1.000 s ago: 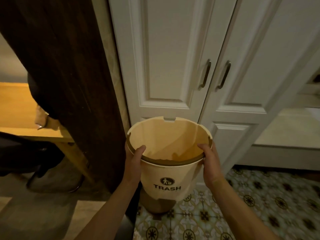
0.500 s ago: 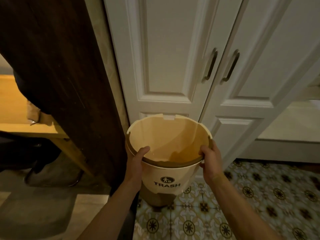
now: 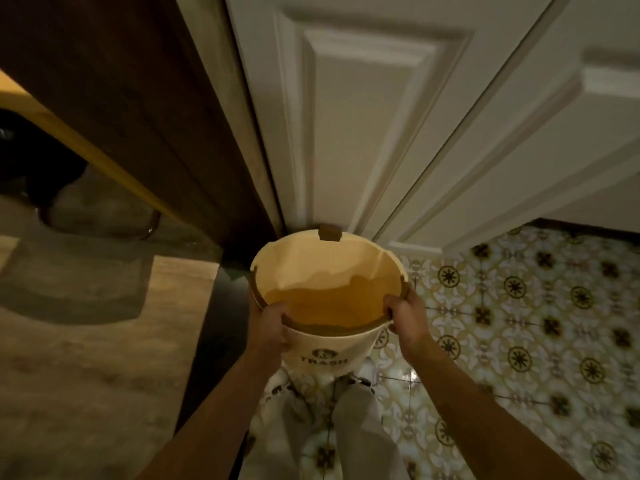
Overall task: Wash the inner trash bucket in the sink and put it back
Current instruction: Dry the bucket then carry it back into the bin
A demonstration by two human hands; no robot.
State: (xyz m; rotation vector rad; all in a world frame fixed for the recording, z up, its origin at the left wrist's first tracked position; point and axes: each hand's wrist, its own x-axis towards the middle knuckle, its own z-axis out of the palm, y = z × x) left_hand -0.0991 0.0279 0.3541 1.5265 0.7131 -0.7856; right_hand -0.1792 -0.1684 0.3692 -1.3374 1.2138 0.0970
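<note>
Only readable thing was the word "TRASH" in dark capitals on the front of the cream trash bucket [image 3: 322, 351], pretty blurry, right under a small round dark logo whose figure I couldn't make out. No other text, numbers or brands showed up anywhere.

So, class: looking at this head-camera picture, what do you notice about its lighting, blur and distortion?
Head view: dim, warm light; the TRASH lettering on the bin is smeared by motion blur; a shadow covers the lower inside of the bin; the wide lens splays the cupboard doors outward; a glare spot shines on the tiled floor.
</note>
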